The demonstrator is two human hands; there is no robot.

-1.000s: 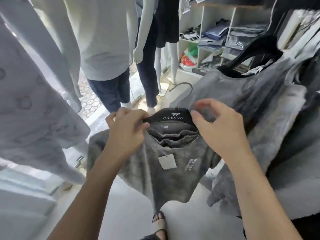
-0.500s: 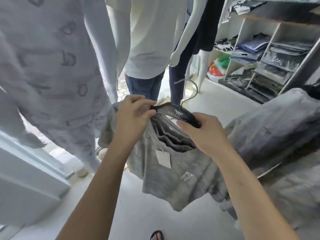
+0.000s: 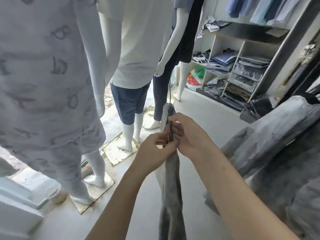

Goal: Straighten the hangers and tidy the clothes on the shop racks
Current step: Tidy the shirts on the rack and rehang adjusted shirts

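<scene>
Head view: I have the black hanger [image 3: 170, 131] between my two hands, out in front of me over the floor [image 3: 216, 122]. My left hand [image 3: 155, 149] pinches it from its own side with curled fingers. My right hand [image 3: 190, 137] is wrapped round it from the other side, fingers curled over the edge. Both hands are gripping, neither is free. The grey T-shirt [image 3: 172, 187] hangs from the hanger, straight down below my hands and between my forearms.

The hanger is turned edge-on to me, so I see only a thin dark strip. I judge that its shoulder-to-shoulder axis runs away from me rather than across. Its wire hook [image 3: 170, 96] rises above my hands, on the far side of them. The shirt's long axis is vertical, collar at my fingers and hem toward the floor. It is folded flat on itself like a narrow band.

To do this step well, I would seat both shirt shoulders evenly on the hanger's arms and check that the collar sits centred under the hook. One hand should hold the hanger at the neck while the other smooths the cloth downward. The other grey garments [image 3: 280, 135] hang to the right of my right hand. The hook should face the same way as theirs when it goes onto the rail, which I cannot see. Mannequins [image 3: 131, 49] stand beyond my left hand.
</scene>
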